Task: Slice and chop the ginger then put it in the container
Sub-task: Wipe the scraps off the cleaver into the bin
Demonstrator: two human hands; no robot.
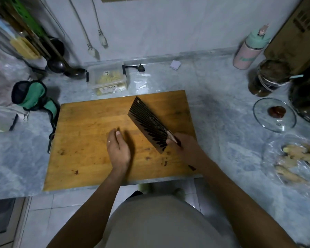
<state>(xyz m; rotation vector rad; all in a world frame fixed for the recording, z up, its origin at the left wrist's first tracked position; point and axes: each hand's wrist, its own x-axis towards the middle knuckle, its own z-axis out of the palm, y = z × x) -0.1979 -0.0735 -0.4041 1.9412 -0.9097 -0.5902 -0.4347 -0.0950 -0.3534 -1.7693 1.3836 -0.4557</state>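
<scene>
A wooden cutting board [89, 140] lies on the marbled grey counter [222, 113], its near edge just over the counter's front lip; the right hand [185, 147] is wrapped round the handle of a dark ridged cleaver [149, 125], whose broad blade lies at a slant across the middle of the board, tip pointing away and to the left; the left hand [117, 148] stands on its edge on the board just left of the blade, fingers straight and together, thumb up, holding nothing, a ring on one finger; a few small pale crumbs and dark flecks dot the wood near the blade and toward the near edge, too small to name; the whole ginger roots [301, 158] sit on clear plastic wrap at the right of the counter, well apart from the board; a clear plastic container [107, 77] with black side clips stands just beyond the board's far edge, open, with pale yellow cut pieces inside; a glass lid [274, 114] with a dark knob lies upturned right of the board; behind it stand a dark-filled jar [268, 77] and a pink bottle with a mint cap [252, 47]; a green and black pouch [34, 97] rests beside the board's left far corner.
</scene>
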